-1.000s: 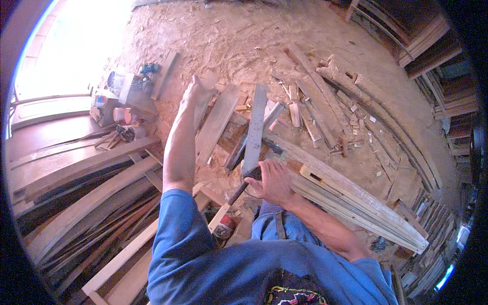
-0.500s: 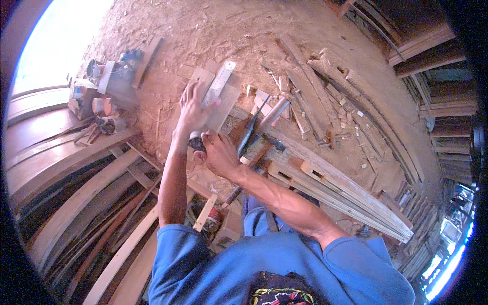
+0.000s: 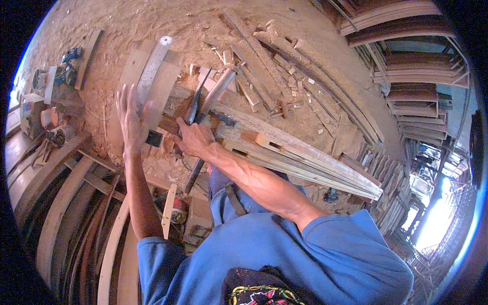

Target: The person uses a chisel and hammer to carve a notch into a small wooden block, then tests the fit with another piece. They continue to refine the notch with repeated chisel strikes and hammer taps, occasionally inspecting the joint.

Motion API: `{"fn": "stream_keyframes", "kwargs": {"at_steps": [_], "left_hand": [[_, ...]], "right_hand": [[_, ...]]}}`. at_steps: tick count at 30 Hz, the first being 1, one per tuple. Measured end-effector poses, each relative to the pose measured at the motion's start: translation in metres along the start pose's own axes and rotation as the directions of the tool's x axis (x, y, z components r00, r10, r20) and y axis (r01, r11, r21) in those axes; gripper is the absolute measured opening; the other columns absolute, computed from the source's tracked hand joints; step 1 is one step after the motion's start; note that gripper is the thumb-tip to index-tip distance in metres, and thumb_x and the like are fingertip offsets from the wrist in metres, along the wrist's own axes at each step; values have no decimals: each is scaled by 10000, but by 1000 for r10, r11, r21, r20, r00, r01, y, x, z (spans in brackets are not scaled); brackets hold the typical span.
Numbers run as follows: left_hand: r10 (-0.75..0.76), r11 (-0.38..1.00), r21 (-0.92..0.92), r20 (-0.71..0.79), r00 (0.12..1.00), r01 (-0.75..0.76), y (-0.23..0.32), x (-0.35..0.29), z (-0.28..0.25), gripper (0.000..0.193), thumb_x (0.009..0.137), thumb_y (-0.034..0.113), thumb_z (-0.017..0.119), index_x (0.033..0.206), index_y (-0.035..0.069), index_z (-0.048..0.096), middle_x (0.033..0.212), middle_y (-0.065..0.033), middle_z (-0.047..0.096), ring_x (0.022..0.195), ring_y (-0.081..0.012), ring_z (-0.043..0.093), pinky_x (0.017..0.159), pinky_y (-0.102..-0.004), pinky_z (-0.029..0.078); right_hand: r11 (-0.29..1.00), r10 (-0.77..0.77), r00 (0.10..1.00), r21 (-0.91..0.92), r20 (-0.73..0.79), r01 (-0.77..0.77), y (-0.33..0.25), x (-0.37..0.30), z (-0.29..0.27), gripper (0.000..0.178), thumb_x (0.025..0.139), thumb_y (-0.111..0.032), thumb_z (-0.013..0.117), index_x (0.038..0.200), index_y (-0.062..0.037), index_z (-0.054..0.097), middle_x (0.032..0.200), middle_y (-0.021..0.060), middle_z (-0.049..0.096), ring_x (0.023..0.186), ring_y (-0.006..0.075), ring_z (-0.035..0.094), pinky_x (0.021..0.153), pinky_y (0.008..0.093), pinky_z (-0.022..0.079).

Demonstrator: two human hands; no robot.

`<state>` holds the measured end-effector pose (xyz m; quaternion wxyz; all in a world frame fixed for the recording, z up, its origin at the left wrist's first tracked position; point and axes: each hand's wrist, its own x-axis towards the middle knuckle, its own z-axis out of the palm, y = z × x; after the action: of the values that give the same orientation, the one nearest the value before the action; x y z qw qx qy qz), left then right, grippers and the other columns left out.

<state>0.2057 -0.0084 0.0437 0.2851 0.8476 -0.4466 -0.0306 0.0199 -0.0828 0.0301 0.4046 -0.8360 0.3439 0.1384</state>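
A pale wooden board (image 3: 166,76) lies ahead of me, and along it rests a metal ruler (image 3: 151,68) with a round hole at its far end. My left hand (image 3: 131,122) is held flat beside the ruler's near part, fingers stretched out, gripping nothing. By its wrist sits a dark square-ended block (image 3: 154,138); whether it joins the ruler is hidden. To the right, my right hand (image 3: 197,138) has curled fingers, with any small thing inside them hidden. Just beyond its knuckles are a dark tapered tool (image 3: 193,107) and a grey metal cylinder (image 3: 219,90).
Long slotted timbers (image 3: 305,170) extend to the right. Offcuts (image 3: 292,81) and shavings litter the ground beyond. Curved planks (image 3: 66,203) are stacked at left, near power tools (image 3: 63,76). Wooden shelving (image 3: 414,66) stands at far right.
The whole view has shifted, so the scene sits further left. My right hand has drawn rightward, away from the dark block, which now shows more. My left hand stays by the ruler.
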Motion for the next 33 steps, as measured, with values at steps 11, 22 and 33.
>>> {"fn": "stream_keyframes", "kwargs": {"at_steps": [11,22,33], "left_hand": [[-627,725,-667,-534,568,173,125,-160,28,223,973,96,599,1168,-4,563,1201,-136,583,1066,-217,567,939,-365,468],[386,785,-604,306,870,-136,363,-235,137,264,826,110,672,1081,52,636,1050,-140,633,1017,-317,629,893,-401,503],[436,898,-227,569,697,-376,446,-261,292,274,827,209,639,1070,91,688,1094,-141,675,1067,-319,632,943,-437,496]], "right_hand": [[923,-176,984,343,-28,175,45,-103,-87,496,897,-298,651,1338,-155,476,783,121,663,748,246,703,668,403,570],[697,339,938,650,71,-301,250,-303,-228,693,916,-131,616,1509,-133,258,1021,95,639,841,177,649,682,305,544],[825,105,964,520,244,-221,287,-383,-281,738,818,-116,714,1483,-50,399,1320,143,549,1107,179,607,733,304,561]]}}
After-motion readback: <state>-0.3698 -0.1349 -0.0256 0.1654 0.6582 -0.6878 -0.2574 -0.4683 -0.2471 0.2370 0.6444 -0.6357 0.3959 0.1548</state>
